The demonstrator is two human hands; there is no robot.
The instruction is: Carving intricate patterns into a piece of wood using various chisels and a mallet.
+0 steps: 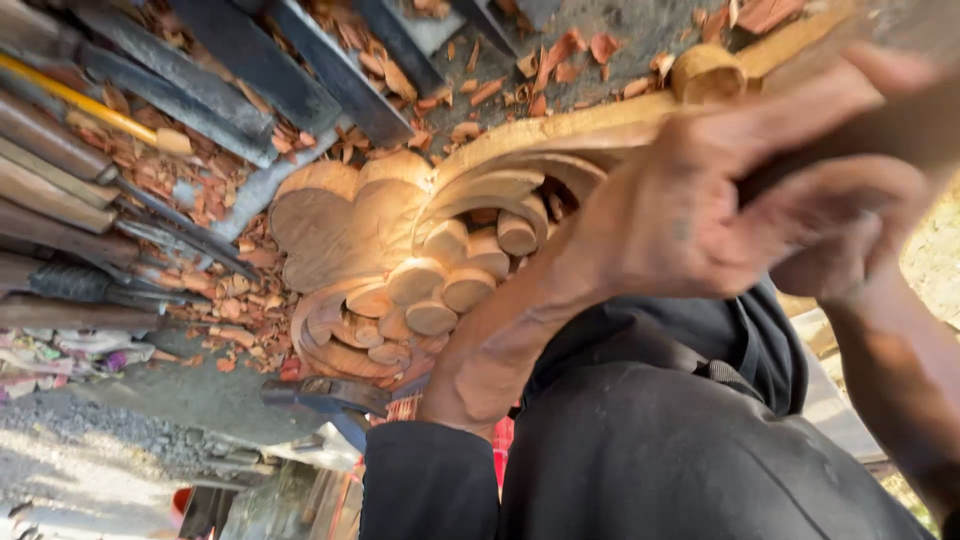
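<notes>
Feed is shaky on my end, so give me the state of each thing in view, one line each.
Carved wooden panel: partly carved with scrolls and rounded lobes, lying flat on the bench.
Left hand: resting on the panel's right side; blurred, grip unclear.
Right hand: close behind the left, blurred; what it holds cannot be told.
Chisels: lying in a row, untouched.
Wood chips: scattered loose around the panel.
Clamp: at the panel's lower edge.

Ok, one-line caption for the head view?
Hands at a carved wooden ornament, wood chips and chisels alongside.
</notes>
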